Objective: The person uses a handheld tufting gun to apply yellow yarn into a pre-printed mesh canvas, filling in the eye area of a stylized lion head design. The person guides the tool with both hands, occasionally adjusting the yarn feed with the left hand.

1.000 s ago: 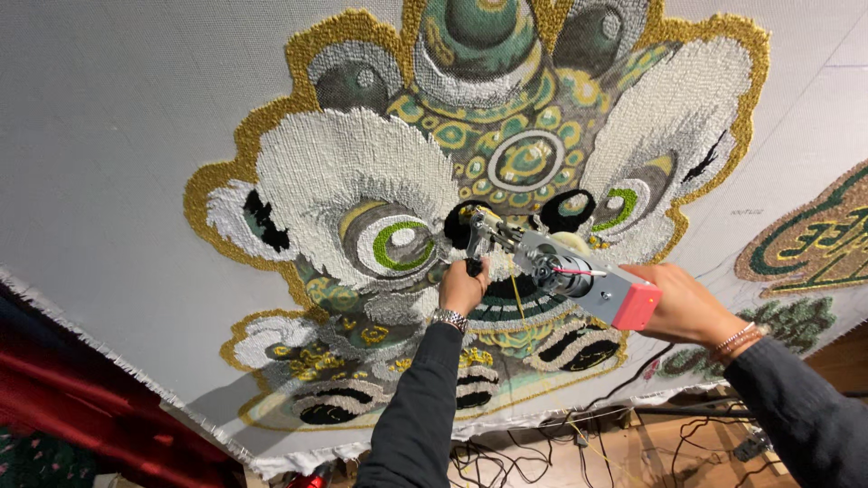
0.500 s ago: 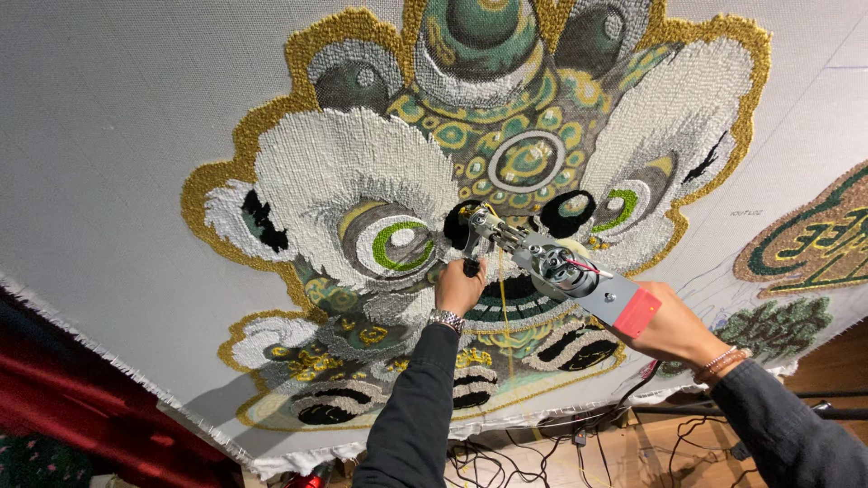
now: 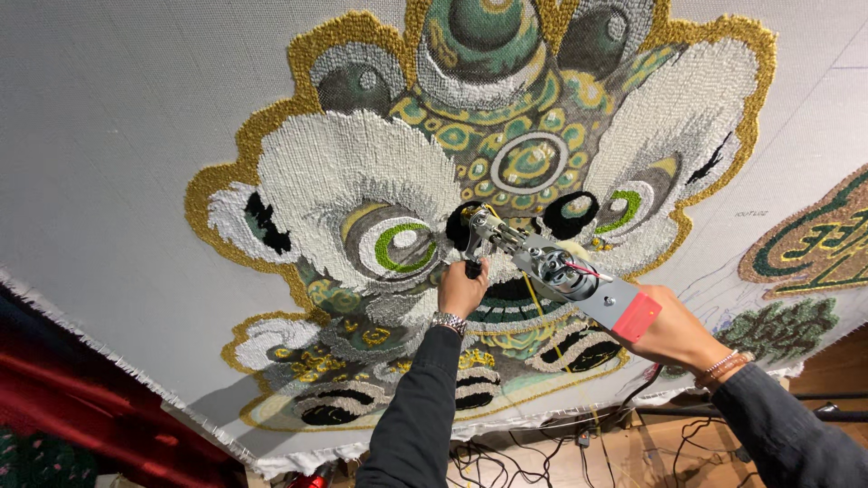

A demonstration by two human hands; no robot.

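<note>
Two bare hands, dark long sleeves.

The left hand has a silver metal link wristwatch just below it, where a dark grey long sleeve begins. The right hand has thin reddish-brown cord bracelets at its wrist, just before a matching dark grey sleeve.

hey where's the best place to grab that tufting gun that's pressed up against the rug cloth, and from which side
Judging by its pose, take the tufting gun at two places, from below on the open side facing away from the stretched cloth. The left hand wraps the short black front handle under the needle end; the right hand holds the rear by the red end. The body slants long and narrow, so two spread holds probably steady it.
</note>
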